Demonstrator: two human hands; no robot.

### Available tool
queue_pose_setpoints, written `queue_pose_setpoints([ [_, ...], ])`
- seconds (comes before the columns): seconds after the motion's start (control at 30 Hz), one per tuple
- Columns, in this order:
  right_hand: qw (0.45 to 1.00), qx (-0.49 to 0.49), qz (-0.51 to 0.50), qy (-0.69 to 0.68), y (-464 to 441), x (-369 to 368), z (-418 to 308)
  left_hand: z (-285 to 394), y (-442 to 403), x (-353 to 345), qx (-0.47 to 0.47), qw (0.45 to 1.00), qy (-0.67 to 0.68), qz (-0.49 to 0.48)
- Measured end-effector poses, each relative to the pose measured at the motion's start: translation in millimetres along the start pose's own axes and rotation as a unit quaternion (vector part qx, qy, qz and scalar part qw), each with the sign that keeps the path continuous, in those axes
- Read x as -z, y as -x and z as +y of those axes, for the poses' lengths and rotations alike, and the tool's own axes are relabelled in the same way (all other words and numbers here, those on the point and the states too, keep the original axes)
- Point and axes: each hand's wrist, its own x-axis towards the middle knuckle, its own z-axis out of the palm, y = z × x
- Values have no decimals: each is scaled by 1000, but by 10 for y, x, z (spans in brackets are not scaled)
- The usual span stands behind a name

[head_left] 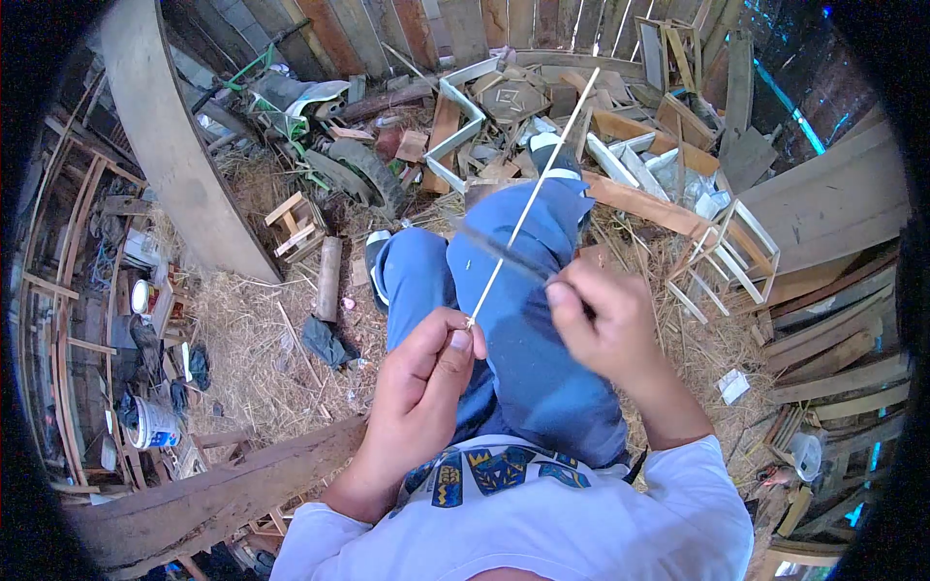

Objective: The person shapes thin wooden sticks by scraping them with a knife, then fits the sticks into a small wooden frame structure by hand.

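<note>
A thin pale wooden stick (536, 200) slants up and away from my left hand (426, 373), which pinches its lower end between thumb and fingers. Close to the fingertips that end looks rough, with small shavings on it. My right hand (610, 315) is closed around a knife, its handle hidden in the fist. The grey blade (504, 252), blurred by motion, reaches left across the stick above my left hand. Whether the edge touches the wood I cannot tell. Both hands are above my legs in blue trousers (523, 320).
Straw (252, 339) covers the floor. Scrap boards and a white frame (455, 145) are heaped ahead, with a tyre (363, 174) to their left. A small slatted wooden frame (727, 257) stands at right. A beam (223, 494) runs beside me at left; a white bucket (155, 424) stands beyond.
</note>
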Motion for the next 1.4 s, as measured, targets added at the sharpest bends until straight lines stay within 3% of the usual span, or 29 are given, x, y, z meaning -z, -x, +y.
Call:
queue_pose_setpoints([
  [0.13, 998, 20, -55, 13, 95, -73, -36, -15, -42, 29, 46, 996, 80, -18],
  [0.2, 999, -44, -32, 4, 59, -13, -15, 5, -41, 31, 71, 989, 124, -23],
  [0.33, 993, 40, -110, 18, 130, -35, -48, 20, -42, 40, 102, 982, 159, -26],
  [0.43, 995, 19, -93, 30, 105, -18, 2, 24, -61, 40, 105, 977, 181, -31],
  [0.6, 996, -2, -91, 23, 74, 11, -42, 18, -59, 41, 89, 985, 144, -14],
  [0.63, 999, -21, -38, 19, 42, -4, 20, 14, -53, 40, 80, 988, 130, -17],
  [0.77, 991, 22, -129, 24, 101, 3, -117, 9, -34, 34, 85, 987, 131, -26],
  [0.9, 998, -18, -48, 31, 28, 20, -9, -9, -8, 12, 69, 991, 116, -19],
  [1.0, 992, 31, -123, 28, 89, 7, -141, 20, -2, -8, 58, 992, 107, -12],
  [1.07, 991, 42, -119, 46, 52, 23, -81, 8, 13, -5, 60, 993, 105, -6],
  [1.13, 997, -14, -53, 50, 16, 15, -38, -3, -3, 6, 51, 993, 105, -13],
  [1.27, 993, 28, -114, 29, 59, -15, -105, 7, 1, -15, 36, 996, 79, 7],
  [1.33, 996, -17, -83, 29, 64, -19, -83, 0, 3, 19, 43, 996, 72, -7],
  [1.4, 992, 25, -116, 30, 69, -38, -107, 7, 18, -31, 34, 997, 67, 8],
])
